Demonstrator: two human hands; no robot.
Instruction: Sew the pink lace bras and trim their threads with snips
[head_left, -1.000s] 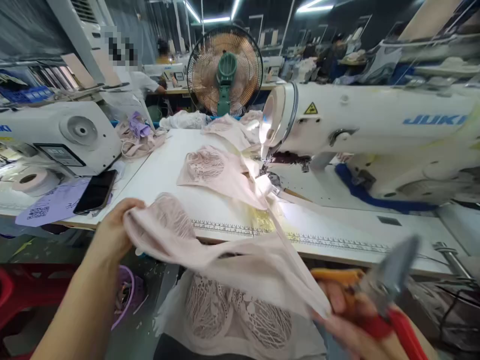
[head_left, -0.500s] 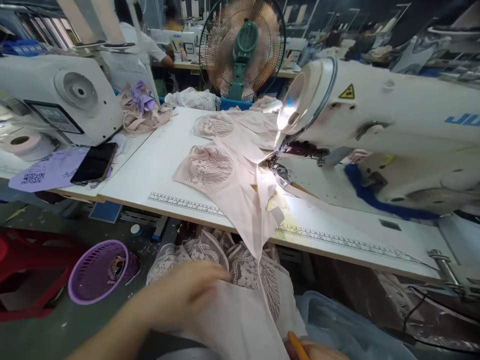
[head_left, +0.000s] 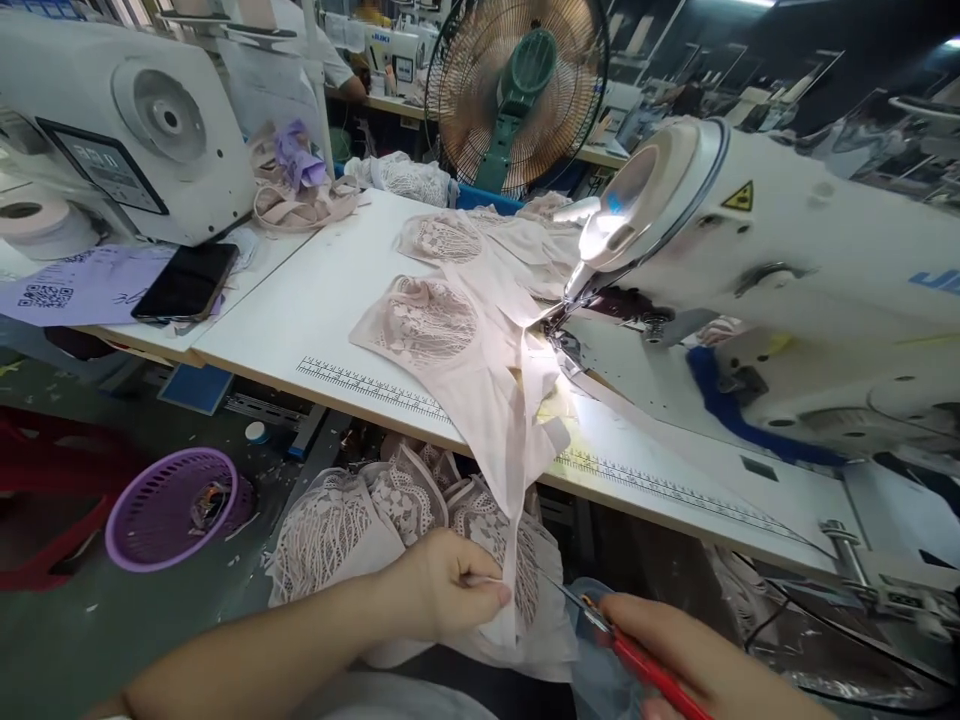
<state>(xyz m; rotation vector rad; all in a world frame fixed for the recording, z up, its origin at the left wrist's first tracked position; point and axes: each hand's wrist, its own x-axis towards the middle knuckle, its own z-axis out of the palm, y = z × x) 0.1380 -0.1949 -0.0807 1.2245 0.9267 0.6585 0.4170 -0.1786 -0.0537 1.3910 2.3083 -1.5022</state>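
My left hand (head_left: 450, 592) is closed, pinching the lower end of a pale pink fabric strip (head_left: 504, 420) that hangs from the sewing table (head_left: 315, 300) down to my lap. My right hand (head_left: 697, 660) grips red-handled scissors (head_left: 622, 640), their blades pointing left and almost touching the fabric at my left fingers. The strip joins several pink lace cup pieces (head_left: 424, 318) lying on the table, leading to the needle of the white sewing machine (head_left: 750, 260). More lace pieces (head_left: 360, 510) are heaped on my lap below the table edge.
A second machine (head_left: 127, 110), a tape roll (head_left: 34, 222), a black phone (head_left: 186, 282) and a paper with a QR code (head_left: 67, 290) sit at left. A purple basket (head_left: 169, 508) stands on the floor. A fan (head_left: 517, 90) spins behind the table. A person works at the back.
The view has tilted down. My left hand went from holding a lace piece up above the table edge to pinching the strip low at my lap. The scissors came back into view beside it.
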